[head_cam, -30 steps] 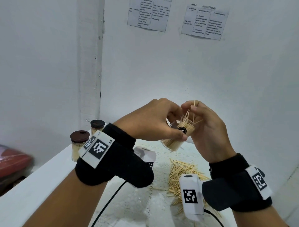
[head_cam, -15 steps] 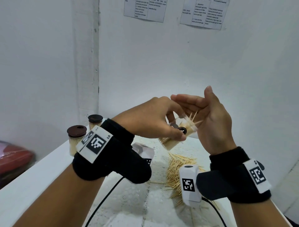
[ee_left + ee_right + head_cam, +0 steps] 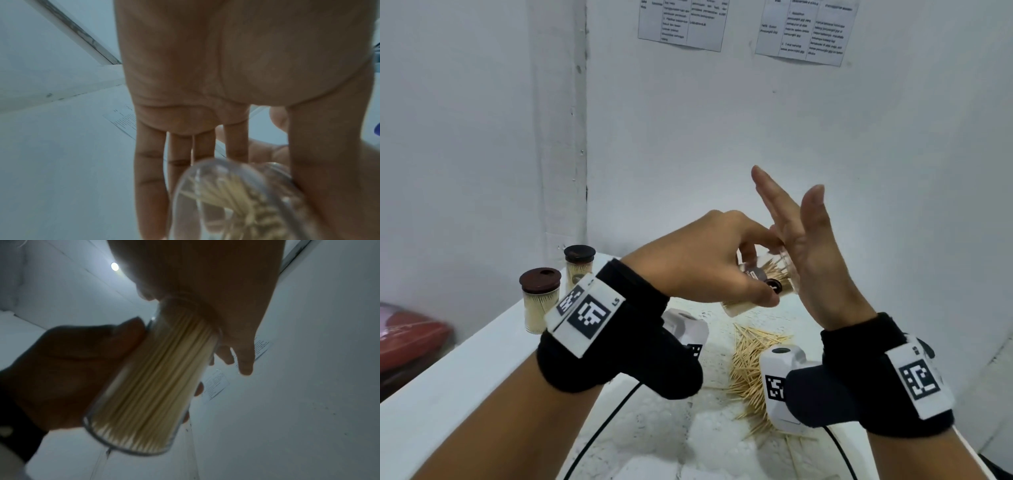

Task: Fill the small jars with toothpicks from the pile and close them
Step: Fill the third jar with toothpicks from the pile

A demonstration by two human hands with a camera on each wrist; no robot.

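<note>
My left hand (image 3: pixel 763 274) grips a small clear jar (image 3: pixel 739 308) tilted in the air above the table, packed with toothpicks (image 3: pixel 774 270). A dark round piece (image 3: pixel 774 285) sits by its thumb. My right hand (image 3: pixel 801 240) is flat, fingers straight and pointing up, with its palm against the jar's mouth and the toothpick ends. In the right wrist view the jar (image 3: pixel 156 378) runs from the right palm (image 3: pixel 216 288) down past the left hand (image 3: pixel 72 369). The left wrist view has the blurred jar (image 3: pixel 236 199) under the fingers (image 3: pixel 150 178). The loose toothpick pile (image 3: pixel 753 359) lies on the table below.
Two filled jars with brown lids (image 3: pixel 540 301) (image 3: pixel 579 267) stand at the table's far left corner. The white table (image 3: pixel 465 377) meets white walls behind and right. A black cable (image 3: pixel 602 428) crosses the near table. A red object (image 3: pixel 410 339) lies off the left edge.
My right hand has gone from pinching protruding toothpicks to a flat palm on the jar's mouth. The toothpicks stick out less. Left hand keeps holding the jar.
</note>
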